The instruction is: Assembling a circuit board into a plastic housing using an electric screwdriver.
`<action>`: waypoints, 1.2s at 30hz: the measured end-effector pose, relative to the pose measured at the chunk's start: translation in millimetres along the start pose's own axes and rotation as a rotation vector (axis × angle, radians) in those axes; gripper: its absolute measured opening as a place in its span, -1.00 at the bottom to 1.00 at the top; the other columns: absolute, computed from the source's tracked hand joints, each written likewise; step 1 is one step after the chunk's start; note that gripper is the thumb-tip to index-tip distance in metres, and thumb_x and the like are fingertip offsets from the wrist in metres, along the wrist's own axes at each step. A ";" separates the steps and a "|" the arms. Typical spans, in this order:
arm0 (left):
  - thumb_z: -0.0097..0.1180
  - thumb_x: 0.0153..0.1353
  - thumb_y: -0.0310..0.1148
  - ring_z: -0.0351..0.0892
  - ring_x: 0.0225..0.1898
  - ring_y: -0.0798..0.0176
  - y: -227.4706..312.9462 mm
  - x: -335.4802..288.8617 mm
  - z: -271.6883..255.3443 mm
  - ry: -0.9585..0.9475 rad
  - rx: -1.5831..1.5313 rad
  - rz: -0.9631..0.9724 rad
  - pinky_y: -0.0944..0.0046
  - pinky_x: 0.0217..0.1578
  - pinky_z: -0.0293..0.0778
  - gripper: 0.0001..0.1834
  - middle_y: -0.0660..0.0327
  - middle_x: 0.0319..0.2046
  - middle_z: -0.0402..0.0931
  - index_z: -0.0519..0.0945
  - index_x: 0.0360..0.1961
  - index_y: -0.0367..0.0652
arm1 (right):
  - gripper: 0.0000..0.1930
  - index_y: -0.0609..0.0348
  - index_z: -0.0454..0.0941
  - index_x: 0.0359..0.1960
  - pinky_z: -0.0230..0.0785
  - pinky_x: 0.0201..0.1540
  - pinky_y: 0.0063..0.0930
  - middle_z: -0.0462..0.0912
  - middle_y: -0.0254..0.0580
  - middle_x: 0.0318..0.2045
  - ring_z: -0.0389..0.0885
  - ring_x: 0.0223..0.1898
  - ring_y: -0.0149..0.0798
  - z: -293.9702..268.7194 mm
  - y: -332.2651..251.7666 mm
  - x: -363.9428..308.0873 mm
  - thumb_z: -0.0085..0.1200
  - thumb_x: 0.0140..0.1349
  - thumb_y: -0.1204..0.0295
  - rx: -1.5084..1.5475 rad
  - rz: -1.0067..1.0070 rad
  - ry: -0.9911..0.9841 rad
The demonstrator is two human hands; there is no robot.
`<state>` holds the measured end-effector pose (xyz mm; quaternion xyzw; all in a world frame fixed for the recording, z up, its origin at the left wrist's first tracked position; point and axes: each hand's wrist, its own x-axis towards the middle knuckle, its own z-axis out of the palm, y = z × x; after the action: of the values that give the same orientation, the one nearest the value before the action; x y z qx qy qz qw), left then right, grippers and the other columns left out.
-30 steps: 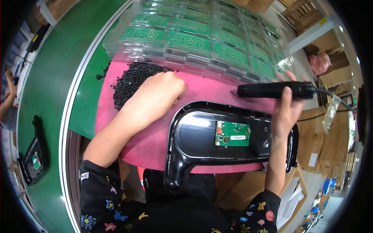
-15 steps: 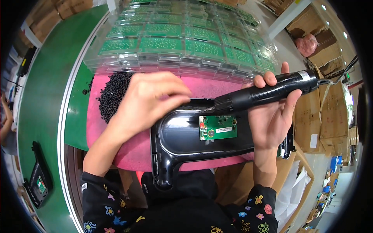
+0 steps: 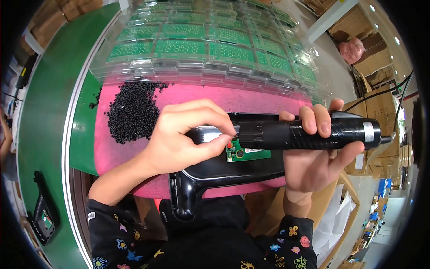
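Note:
My right hand [image 3: 307, 168] grips a black corded electric screwdriver [image 3: 309, 136], held nearly level with its tip pointing left. At that tip, my left hand [image 3: 177, 132] pinches a tiny dark piece, apparently a screw, between thumb and forefinger. Beneath both hands lies a glossy black plastic housing [image 3: 224, 170] with a handle-like arm at its lower left. A small green circuit board [image 3: 253, 155] sits inside the housing, partly covered by the screwdriver. Left of my left hand is a heap of small black screws [image 3: 132, 114].
A pink mat [image 3: 251, 99] lies under the work. Behind it stand stacked clear trays [image 3: 179, 60] of green boards. To the left, a green conveyor [image 3: 47, 116] carries another black housing [image 3: 42, 206]. Cardboard boxes [image 3: 376, 107] stand at right, with the screwdriver's cable hanging before them.
My left hand has moved right and down to the screwdriver tip. The screwdriver has been lowered and turned more level, its tip now over the board's upper left part.

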<state>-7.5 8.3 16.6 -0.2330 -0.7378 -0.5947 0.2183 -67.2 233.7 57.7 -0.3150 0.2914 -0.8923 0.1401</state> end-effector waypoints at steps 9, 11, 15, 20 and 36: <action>0.34 0.04 -0.66 0.76 -0.28 0.16 -3.2 -2.2 3.5 -0.054 0.141 -0.072 0.28 -0.21 0.65 -0.66 0.07 -0.31 0.74 0.71 -0.09 -0.34 | -0.27 -0.03 0.26 0.30 0.09 0.28 -0.07 0.43 -0.50 -0.23 0.37 -0.10 -0.38 5.3 -12.3 -3.8 0.26 0.26 -0.13 -0.083 -0.098 -0.005; 0.34 0.04 -0.67 0.76 -0.28 0.16 -1.6 -3.6 4.3 -0.061 0.154 -0.070 0.28 -0.21 0.65 -0.65 0.07 -0.32 0.73 0.70 -0.08 -0.34 | -0.27 -0.04 0.26 0.30 0.09 0.28 -0.08 0.42 -0.50 -0.23 0.37 -0.10 -0.38 7.8 -11.1 -4.3 0.26 0.26 -0.13 -0.084 -0.081 -0.007; 0.33 0.04 -0.68 0.75 -0.25 0.11 -2.6 -2.6 5.0 -0.076 0.192 -0.003 0.25 -0.23 0.66 -0.65 0.05 -0.30 0.72 0.70 -0.08 -0.35 | -0.26 -0.05 0.25 0.31 0.10 0.27 -0.07 0.41 -0.50 -0.24 0.37 -0.11 -0.38 7.7 -11.1 -5.3 0.25 0.27 -0.14 -0.116 -0.056 0.004; 0.35 0.03 -0.68 0.74 -0.23 0.05 -3.9 -4.5 9.8 -0.067 0.283 0.055 0.20 -0.24 0.66 -0.68 0.03 -0.29 0.70 0.69 -0.13 -0.36 | -0.26 -0.05 0.25 0.31 0.11 0.26 -0.06 0.39 -0.49 -0.25 0.36 -0.11 -0.38 4.6 -8.6 -6.6 0.20 0.27 -0.19 -0.179 -0.044 0.020; 0.37 0.07 -0.59 0.77 -0.30 0.06 -0.4 -2.2 8.1 -0.031 0.572 0.134 0.22 -0.33 0.70 -0.83 0.08 -0.36 0.71 0.65 -0.30 -0.29 | -0.26 0.02 0.21 0.41 0.22 0.12 -0.08 0.42 -0.40 -0.32 0.35 -0.25 -0.36 -16.4 -11.3 -2.6 -0.09 0.42 -0.24 -0.342 -0.137 -0.100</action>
<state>-6.3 15.9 13.4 -0.2192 -0.8619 -0.3430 0.3024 -76.5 250.8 52.9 -0.3972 0.4095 -0.8204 0.0379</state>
